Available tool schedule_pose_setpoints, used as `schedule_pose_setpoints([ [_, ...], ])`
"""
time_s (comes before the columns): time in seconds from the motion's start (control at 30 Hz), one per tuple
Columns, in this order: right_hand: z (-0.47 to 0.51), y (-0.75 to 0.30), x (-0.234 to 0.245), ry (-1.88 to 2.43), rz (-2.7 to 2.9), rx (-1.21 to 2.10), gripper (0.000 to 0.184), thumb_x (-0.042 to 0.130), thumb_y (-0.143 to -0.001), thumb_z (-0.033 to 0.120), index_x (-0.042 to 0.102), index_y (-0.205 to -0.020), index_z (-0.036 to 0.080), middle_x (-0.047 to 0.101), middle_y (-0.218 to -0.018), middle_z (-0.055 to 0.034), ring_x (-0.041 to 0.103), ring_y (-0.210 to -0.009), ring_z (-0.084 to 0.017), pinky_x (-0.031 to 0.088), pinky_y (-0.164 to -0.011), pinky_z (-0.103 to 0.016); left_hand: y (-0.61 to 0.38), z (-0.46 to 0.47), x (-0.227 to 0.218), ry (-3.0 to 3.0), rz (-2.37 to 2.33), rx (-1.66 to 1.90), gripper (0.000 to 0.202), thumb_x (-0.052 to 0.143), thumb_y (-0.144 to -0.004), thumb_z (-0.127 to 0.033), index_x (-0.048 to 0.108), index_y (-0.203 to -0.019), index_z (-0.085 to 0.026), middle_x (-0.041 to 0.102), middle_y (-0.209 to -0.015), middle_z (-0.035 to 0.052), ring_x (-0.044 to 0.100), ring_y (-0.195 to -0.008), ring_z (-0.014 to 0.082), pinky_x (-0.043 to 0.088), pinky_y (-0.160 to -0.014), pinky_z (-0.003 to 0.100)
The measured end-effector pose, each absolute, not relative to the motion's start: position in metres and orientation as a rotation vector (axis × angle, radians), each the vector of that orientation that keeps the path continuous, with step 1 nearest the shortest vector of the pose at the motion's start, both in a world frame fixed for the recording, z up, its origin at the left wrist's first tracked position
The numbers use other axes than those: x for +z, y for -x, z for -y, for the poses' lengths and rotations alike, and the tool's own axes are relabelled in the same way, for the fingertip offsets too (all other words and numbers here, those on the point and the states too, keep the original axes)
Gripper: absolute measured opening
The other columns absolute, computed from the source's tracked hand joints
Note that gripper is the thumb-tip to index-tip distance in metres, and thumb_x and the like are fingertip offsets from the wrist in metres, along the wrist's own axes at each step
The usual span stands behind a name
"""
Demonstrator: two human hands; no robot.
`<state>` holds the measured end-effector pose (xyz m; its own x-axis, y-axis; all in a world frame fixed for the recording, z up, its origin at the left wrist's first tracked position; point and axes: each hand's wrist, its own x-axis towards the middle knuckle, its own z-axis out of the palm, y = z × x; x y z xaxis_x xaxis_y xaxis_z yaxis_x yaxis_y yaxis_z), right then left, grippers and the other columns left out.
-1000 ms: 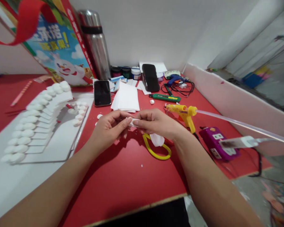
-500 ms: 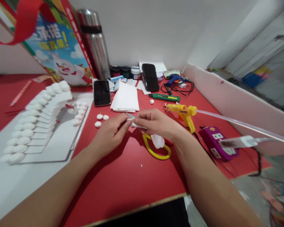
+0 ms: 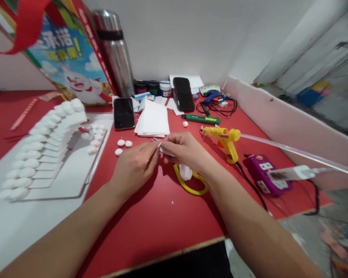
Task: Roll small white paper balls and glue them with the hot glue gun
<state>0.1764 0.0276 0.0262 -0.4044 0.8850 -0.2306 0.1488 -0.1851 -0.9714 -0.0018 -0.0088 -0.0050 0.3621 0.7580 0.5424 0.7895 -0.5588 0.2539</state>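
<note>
The left hand [image 3: 137, 160] and the right hand [image 3: 185, 150] are meeting above the red tabletop [image 3: 150, 224], their fingers drawn in narrow, and the fingertips are pinching 1 small white piece [image 3: 160, 146] between them. Most of that piece is hiding behind the fingers, so I cannot tell its shape or whether it is finished.

On the left, a white stepped model [image 3: 43, 181] is resting on a white board [image 3: 31, 224]. A run of white rounded discs [image 3: 31, 163] is lining its outer edge with no obvious gap, so that side is looking largely covered. A shorter cluster [image 3: 92, 150] is lining the right side.

Off the model, 3 loose white discs [image 3: 121, 143] are lying near the left hand, and 1 white lump [image 3: 185, 124] is lying near a green utility knife [image 3: 201, 118]. With these and the pinched piece standing apart from the model, the work is looking well advanced but incomplete.

A yellow scissor handle [image 3: 193, 192] is lying below the right hand, a thin white scrap [image 3: 185, 172] showing at its loop. Folded white sheets [image 3: 153, 119] are lying just beyond the hands, and a yellow glue gun [image 3: 230, 146] is lying unheld farther right
</note>
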Motion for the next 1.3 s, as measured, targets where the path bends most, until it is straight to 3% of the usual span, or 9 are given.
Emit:
schedule_pose_setpoints([
  [0.17, -0.030, -0.180, 0.027, 1.147, 1.409, 1.771, 0.019, 0.064, -0.083, 0.026, 0.059, -0.068, 0.016, 0.062, -0.052, 0.0004, 0.037, -0.039, -0.004, 0.023, -0.038, -0.017, 0.004, 0.008, -0.005, 2.532, 1.363, -1.008, 0.033, 0.046, -0.104, -0.023, 0.072, -0.122, -0.013, 0.081, -0.102, 0.0133, 0.076, -0.085, 0.0234, 0.055, -0.074, 0.031],
  [0.43, -0.030, -0.181, 0.031, 1.038, 1.387, 1.799, 0.020, 0.066, -0.083, 0.025, 0.058, -0.068, 0.015, 0.065, -0.059, -0.0006, 0.038, -0.041, -0.003, 0.023, -0.040, -0.017, 0.004, 0.008, 0.001, 2.565, 1.390, -0.861, 0.040, 0.043, -0.103, -0.023, 0.068, -0.132, -0.011, 0.079, -0.097, 0.0146, 0.073, -0.076, 0.0236, 0.051, -0.064, 0.031],
  [0.57, -0.029, -0.179, 0.031, 1.081, 1.403, 1.752, 0.018, 0.066, -0.083, 0.024, 0.059, -0.070, 0.014, 0.061, -0.056, 0.0009, 0.039, -0.042, -0.003, 0.023, -0.042, -0.017, 0.002, 0.009, 0.002, 2.685, 1.500, -1.090, 0.039, 0.048, -0.102, -0.024, 0.069, -0.133, -0.010, 0.079, -0.110, 0.0153, 0.075, -0.089, 0.0247, 0.055, -0.074, 0.033],
  [0.73, -0.030, -0.182, 0.028, 1.051, 1.514, 1.716, 0.019, 0.065, -0.087, 0.027, 0.062, -0.074, 0.014, 0.065, -0.060, -0.0008, 0.043, -0.044, -0.004, 0.029, -0.044, -0.018, 0.000, 0.009, 0.007, 2.737, 1.734, -1.523, 0.029, 0.055, -0.102, -0.030, 0.077, -0.116, -0.018, 0.079, -0.113, 0.0099, 0.073, -0.103, 0.0226, 0.056, -0.092, 0.034],
  [1.03, -0.027, -0.177, 0.035, 1.228, 1.516, 1.648, 0.017, 0.063, -0.090, 0.020, 0.061, -0.074, 0.015, 0.070, -0.063, -0.0019, 0.059, -0.042, -0.008, 0.042, -0.040, -0.018, 0.001, 0.010, 0.005, 2.648, 1.879, -1.525, 0.025, 0.059, -0.101, -0.034, 0.078, -0.108, -0.020, 0.079, -0.104, 0.0065, 0.072, -0.090, 0.0206, 0.054, -0.085, 0.032],
  [1.3, -0.027, -0.181, 0.035, 1.121, 1.465, 1.681, 0.023, 0.066, -0.092, 0.025, 0.058, -0.072, 0.015, 0.069, -0.062, -0.0011, 0.046, -0.038, -0.004, 0.032, -0.038, -0.017, 0.000, 0.009, 0.010, 2.732, 1.818, -1.592, 0.025, 0.067, -0.096, -0.030, 0.076, -0.115, -0.018, 0.076, -0.115, 0.0094, 0.070, -0.104, 0.0226, 0.053, -0.093, 0.034],
])
